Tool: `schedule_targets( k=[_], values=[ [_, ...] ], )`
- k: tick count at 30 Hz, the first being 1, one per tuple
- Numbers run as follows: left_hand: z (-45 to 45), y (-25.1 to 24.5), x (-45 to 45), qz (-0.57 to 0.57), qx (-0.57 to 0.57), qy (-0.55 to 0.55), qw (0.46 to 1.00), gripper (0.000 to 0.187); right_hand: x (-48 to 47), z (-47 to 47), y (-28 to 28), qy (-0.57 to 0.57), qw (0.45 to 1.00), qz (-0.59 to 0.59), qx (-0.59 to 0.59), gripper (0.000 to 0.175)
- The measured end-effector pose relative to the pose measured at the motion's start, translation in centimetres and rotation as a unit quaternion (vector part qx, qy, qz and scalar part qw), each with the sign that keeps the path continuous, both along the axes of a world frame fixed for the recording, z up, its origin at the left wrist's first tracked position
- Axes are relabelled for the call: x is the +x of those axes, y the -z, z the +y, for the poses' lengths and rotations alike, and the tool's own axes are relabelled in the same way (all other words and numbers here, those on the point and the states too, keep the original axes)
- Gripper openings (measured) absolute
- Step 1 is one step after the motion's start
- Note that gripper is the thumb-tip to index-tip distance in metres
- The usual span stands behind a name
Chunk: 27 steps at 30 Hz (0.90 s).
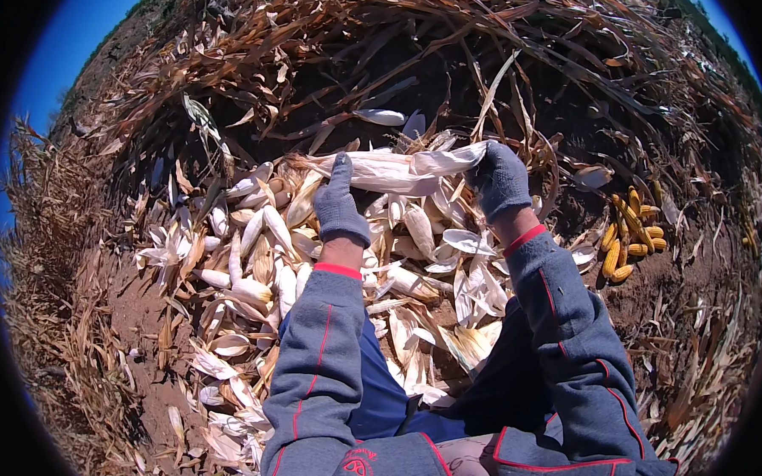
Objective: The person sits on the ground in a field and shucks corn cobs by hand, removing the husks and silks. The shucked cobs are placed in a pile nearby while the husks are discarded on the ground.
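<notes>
A dry ear of corn in its pale husk [384, 172] stretches level between my two grey-gloved hands. My left hand [340, 201] grips it near the end with brown silk, thumb lying over the husk. At the other end, my right hand [501, 180] is closed around the gathered husk. No kernels show on this ear. Below it spreads a heap of unhusked ears and loose husks [279, 242], partly hidden by my forearms.
To the right, several husked yellow corn cobs [626, 233] lie piled on bare soil [670, 295]. A bank of dry corn stalks [410, 39] curves across the far side. More dry stalks [56, 252] stand at the left. My blue-trousered legs [388, 391] frame scattered husks.
</notes>
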<state>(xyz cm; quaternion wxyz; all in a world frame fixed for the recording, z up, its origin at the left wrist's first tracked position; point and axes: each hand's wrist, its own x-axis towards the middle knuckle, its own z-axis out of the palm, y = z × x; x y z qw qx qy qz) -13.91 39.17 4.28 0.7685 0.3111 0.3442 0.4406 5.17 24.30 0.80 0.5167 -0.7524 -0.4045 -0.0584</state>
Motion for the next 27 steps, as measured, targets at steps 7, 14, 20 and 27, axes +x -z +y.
schedule_targets(
  k=[7, 14, 20, 27],
  values=[
    [1.3, -1.3, -1.7, 0.005, 0.018, -0.058, 0.998, 0.038, 2.3, 0.0, 2.5, 0.001, 0.885, 0.414, 0.211, 0.023],
    [1.5, -1.2, -1.4, 0.018, 0.077, -0.073, 0.994, 0.030, 3.1, -0.1, 3.5, 0.089, 0.884, 0.404, 0.216, 0.013],
    [1.5, -1.9, -2.5, 0.171, 0.261, 0.020, 0.950, 0.031, 1.4, -0.4, -1.8, 0.110, 0.968, 0.219, 0.047, 0.021],
    [-0.1, -2.0, -1.3, 0.059, 0.231, 0.155, 0.959, 0.034, -5.7, 1.4, -3.1, -0.333, 0.916, 0.212, -0.071, 0.074]
  ],
)
